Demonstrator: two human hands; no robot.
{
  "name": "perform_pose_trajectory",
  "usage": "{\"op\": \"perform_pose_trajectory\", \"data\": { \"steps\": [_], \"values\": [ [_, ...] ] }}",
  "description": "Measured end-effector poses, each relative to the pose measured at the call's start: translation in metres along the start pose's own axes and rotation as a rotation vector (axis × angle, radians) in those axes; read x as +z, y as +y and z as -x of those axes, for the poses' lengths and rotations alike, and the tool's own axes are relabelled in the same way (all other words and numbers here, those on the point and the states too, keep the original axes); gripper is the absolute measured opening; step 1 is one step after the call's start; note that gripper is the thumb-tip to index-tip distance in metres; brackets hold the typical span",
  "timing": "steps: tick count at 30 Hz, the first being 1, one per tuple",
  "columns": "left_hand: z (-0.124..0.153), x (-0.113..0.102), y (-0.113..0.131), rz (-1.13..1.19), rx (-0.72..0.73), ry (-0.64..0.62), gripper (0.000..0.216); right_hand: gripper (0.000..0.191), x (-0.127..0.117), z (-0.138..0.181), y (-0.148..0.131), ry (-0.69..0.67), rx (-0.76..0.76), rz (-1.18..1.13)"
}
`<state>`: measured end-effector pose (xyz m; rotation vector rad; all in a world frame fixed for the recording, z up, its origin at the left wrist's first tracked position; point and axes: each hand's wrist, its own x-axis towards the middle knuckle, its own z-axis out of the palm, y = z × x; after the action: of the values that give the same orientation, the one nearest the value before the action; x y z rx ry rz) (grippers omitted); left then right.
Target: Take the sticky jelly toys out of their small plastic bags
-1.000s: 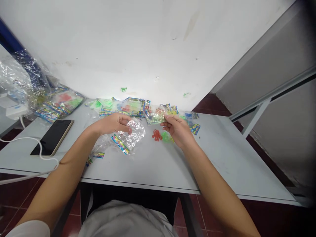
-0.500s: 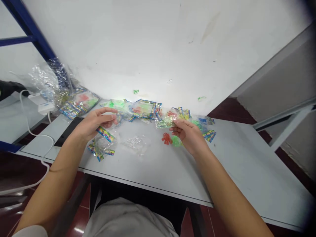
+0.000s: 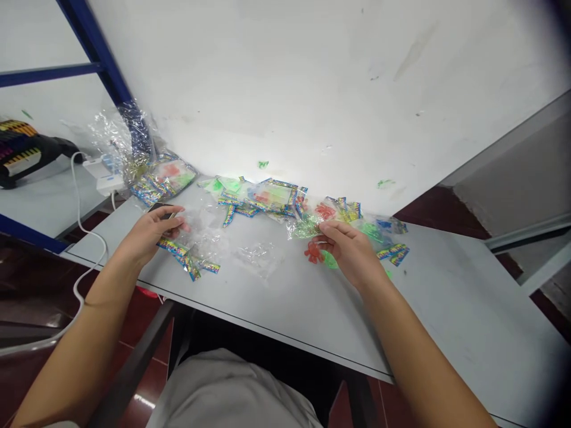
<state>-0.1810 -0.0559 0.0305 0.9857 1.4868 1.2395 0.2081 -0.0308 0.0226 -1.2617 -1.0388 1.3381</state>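
Note:
My left hand (image 3: pixel 156 233) is closed loosely at the left of the table, over a clear plastic wrapper with a colourful printed strip (image 3: pixel 172 245). The strip lies right under its fingers, and part of the hold is hidden. More torn printed strips (image 3: pixel 194 267) lie beside it. My right hand (image 3: pixel 348 244) pinches the edge of a clear packet (image 3: pixel 306 227) with something green inside. Just below that packet, a red soft figure (image 3: pixel 313 252) and a green soft piece (image 3: pixel 331 260) rest on the table, the green one partly covered by my fingers.
Several printed packets (image 3: pixel 272 196) line the wall. More packets (image 3: pixel 167 178) and crumpled clear plastic (image 3: pixel 111 134) fill the left corner, near a white power strip with cable (image 3: pixel 109 183). A clear wrapper (image 3: pixel 257 257) lies mid-table. Green bits (image 3: pixel 263 164) stick to the wall.
My left hand has moved left and toward the table's front edge, with the printed strip under it shifting too. My right hand still holds the packet. The whole view has swung slightly left.

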Motion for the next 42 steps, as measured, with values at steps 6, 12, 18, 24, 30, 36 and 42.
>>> {"op": "perform_pose_trajectory", "data": {
  "steps": [6,12,18,24,30,36,42],
  "values": [
    [-0.003,0.007,-0.011,-0.305,0.027,-0.052,0.067,0.03,0.0,-0.001,0.004,-0.019,-0.012,0.051],
    [0.001,0.026,-0.027,-1.0,0.392,0.154,0.07,0.034,-0.002,-0.001,0.006,-0.129,0.058,-0.027],
    [0.013,0.096,0.006,-0.72,0.631,0.157,0.036,0.029,-0.002,-0.001,0.007,-0.095,-0.029,0.071],
    [-0.006,0.184,0.024,-0.316,0.172,-0.523,0.054,0.03,-0.002,-0.003,0.012,-0.095,-0.083,-0.008],
    [-0.013,0.194,0.011,-0.129,-0.117,-0.526,0.062,0.031,-0.002,-0.006,0.016,-0.043,-0.101,-0.064],
    [-0.014,0.192,0.002,-0.05,-0.055,-0.615,0.05,0.026,0.015,-0.001,0.024,-0.15,-0.154,0.078],
    [-0.012,0.193,0.0,0.221,-0.092,-0.735,0.04,0.004,0.026,0.006,0.034,-0.167,-0.518,0.483]
  ]
}}
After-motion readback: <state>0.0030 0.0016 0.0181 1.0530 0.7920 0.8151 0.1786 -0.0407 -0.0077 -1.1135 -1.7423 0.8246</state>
